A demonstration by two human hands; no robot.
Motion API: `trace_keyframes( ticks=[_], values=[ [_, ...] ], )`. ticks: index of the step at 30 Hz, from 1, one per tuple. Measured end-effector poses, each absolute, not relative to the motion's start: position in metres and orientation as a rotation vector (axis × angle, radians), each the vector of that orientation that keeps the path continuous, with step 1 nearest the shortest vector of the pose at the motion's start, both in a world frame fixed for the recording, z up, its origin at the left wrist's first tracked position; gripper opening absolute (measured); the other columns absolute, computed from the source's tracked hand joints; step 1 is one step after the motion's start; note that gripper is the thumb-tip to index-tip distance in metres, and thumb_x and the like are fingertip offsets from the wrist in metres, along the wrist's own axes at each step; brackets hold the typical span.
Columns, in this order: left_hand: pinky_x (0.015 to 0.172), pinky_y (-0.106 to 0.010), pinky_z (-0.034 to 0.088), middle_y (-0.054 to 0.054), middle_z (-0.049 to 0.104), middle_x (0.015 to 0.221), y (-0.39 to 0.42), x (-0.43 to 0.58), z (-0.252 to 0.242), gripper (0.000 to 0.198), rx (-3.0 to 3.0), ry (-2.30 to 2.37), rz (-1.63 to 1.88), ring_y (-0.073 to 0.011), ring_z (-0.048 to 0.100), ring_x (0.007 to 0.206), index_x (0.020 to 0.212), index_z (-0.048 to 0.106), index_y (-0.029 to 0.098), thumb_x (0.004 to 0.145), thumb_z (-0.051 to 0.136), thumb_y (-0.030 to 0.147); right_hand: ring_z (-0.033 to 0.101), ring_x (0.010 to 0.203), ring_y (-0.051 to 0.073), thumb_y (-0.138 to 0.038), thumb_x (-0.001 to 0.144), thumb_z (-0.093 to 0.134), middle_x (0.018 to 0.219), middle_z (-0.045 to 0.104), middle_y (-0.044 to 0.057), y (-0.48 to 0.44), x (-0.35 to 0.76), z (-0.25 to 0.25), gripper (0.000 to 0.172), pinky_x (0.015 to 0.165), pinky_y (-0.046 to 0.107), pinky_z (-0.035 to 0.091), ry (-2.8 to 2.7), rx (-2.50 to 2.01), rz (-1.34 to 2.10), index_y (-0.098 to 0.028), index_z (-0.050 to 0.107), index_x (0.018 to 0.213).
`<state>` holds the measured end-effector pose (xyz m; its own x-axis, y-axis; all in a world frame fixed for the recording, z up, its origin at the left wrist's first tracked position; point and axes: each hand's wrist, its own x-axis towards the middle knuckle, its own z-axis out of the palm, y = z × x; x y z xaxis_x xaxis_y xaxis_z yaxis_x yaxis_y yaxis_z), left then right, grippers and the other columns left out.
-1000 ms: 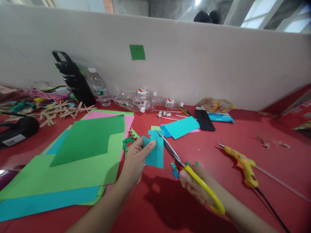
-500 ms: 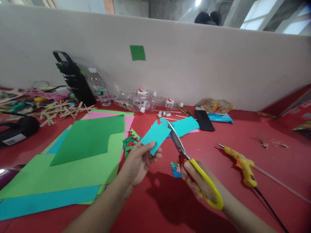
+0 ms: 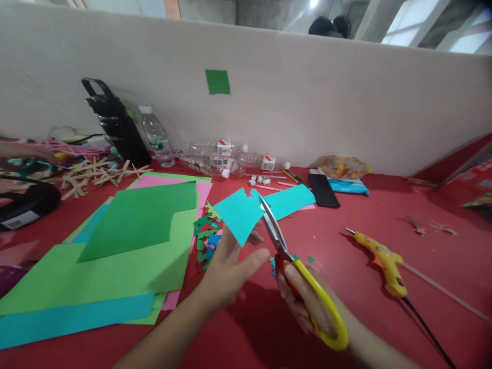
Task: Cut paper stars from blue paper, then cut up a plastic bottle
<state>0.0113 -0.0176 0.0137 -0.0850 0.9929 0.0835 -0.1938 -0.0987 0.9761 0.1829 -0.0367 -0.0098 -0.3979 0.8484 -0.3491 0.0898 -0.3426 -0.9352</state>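
One cyan card [image 3: 240,215] lies beyond spread left fingers [image 3: 228,246], hold unclear; right fingers [image 3: 290,300] grip scissors [image 3: 302,269], tips near its right edge.

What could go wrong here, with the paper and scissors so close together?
The left hand has its thumb off the blue paper, so the sheet might slip or twist.
The scissors, held in the right hand, have their blades near the left fingers behind the paper, so a careless snip could nick one.
The yellow glue gun lies to the right with an orange glow on its body; if hot, its tip could burn someone.
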Motion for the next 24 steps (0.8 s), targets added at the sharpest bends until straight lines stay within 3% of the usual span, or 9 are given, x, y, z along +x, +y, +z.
trace_keyframes(
  ticks=[6, 13, 24],
  values=[
    [0.088, -0.032, 0.04, -0.004, 0.067, 0.077, -0.017, 0.014, 0.018, 0.011, 1.11, 1.348, 1.502, -0.0239, 0.058, 0.086, 0.071, 0.07, 0.022, 0.072, 0.074, 0.033, 0.027, 0.027, 0.005, -0.082, 0.071, 0.048, 0.036, 0.031, -0.012, -0.045, 0.175, 0.001, 0.06, 0.029, 0.017, 0.026, -1.385, -1.29, 1.849, -0.022, 0.044, 0.066],
    [0.068, -0.028, 0.043, 0.0, 0.06, 0.06, -0.011, 0.009, 0.014, 0.028, 0.995, 1.277, 1.539, -0.0168, 0.053, 0.064, 0.055, 0.061, 0.021, 0.078, 0.067, 0.036, 0.025, 0.032, 0.004, -0.085, 0.067, 0.05, 0.043, 0.03, -0.011, -0.047, 0.174, -0.005, 0.063, 0.031, 0.019, 0.019, -1.434, -1.351, 1.782, -0.023, 0.038, 0.063],
    [0.053, -0.024, 0.045, 0.0, 0.064, 0.059, -0.002, 0.009, 0.021, 0.022, 0.59, 1.024, 1.589, -0.0114, 0.057, 0.054, 0.069, 0.066, 0.014, 0.065, 0.079, 0.031, 0.025, 0.031, 0.004, -0.079, 0.073, 0.052, 0.042, 0.029, -0.012, -0.044, 0.174, -0.015, 0.058, 0.031, 0.019, 0.018, -1.47, -1.356, 1.744, -0.023, 0.039, 0.063]
  ],
)
